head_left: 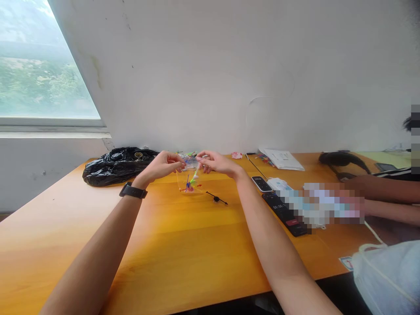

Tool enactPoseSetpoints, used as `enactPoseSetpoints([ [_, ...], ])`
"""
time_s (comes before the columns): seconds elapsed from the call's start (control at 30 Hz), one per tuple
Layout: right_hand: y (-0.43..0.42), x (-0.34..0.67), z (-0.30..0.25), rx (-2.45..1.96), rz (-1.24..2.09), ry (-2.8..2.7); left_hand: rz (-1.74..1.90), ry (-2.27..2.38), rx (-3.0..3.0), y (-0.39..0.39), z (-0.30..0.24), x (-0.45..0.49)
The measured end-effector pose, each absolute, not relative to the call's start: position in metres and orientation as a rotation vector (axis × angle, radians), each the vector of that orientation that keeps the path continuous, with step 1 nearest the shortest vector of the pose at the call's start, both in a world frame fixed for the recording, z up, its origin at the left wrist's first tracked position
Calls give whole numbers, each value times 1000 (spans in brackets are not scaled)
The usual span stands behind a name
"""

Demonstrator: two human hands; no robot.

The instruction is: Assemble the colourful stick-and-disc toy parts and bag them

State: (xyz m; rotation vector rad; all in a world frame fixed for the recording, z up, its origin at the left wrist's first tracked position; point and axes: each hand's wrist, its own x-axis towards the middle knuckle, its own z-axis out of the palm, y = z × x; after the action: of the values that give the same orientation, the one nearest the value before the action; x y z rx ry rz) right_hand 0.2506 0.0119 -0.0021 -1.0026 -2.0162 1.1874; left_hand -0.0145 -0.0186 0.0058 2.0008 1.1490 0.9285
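My left hand (pixel 166 165), with a black watch on its wrist, and my right hand (pixel 215 162) are held out over the far middle of the orange wooden table (pixel 183 245). Both pinch the top of a small clear plastic bag (pixel 190 175) that hangs between them. Inside the bag are small coloured pieces in blue, green and red. A thin black stick with a round hub (pixel 216 199) lies on the table just right of the bag.
A crumpled black plastic bag (pixel 116 165) lies at the back left. Right of my arm are a phone (pixel 261 183), a black remote (pixel 285 214) and a white booklet (pixel 284 159). Another person's arms (pixel 387 197) rest at the right edge. A white cloth bag (pixel 390 275) sits at the near right.
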Motion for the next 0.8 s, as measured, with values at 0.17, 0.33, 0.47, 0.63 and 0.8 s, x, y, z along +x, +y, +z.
enactPoseSetpoints([
  [0.17,18,262,-21,-1493,1363,-2325,981,1268,2021,-13,0,-18],
  [0.33,28,259,-43,-1592,1427,-2502,1134,1232,2035,-10,-4,-21],
  [0.47,29,263,-33,-1440,1332,-2428,1269,1215,2124,-6,-7,-22],
  [0.63,13,264,9,-1056,1004,-1932,1208,1245,2289,1,-11,-24],
  [0.8,-12,232,36,-748,766,-1676,1151,1269,2292,-4,-6,-23],
])
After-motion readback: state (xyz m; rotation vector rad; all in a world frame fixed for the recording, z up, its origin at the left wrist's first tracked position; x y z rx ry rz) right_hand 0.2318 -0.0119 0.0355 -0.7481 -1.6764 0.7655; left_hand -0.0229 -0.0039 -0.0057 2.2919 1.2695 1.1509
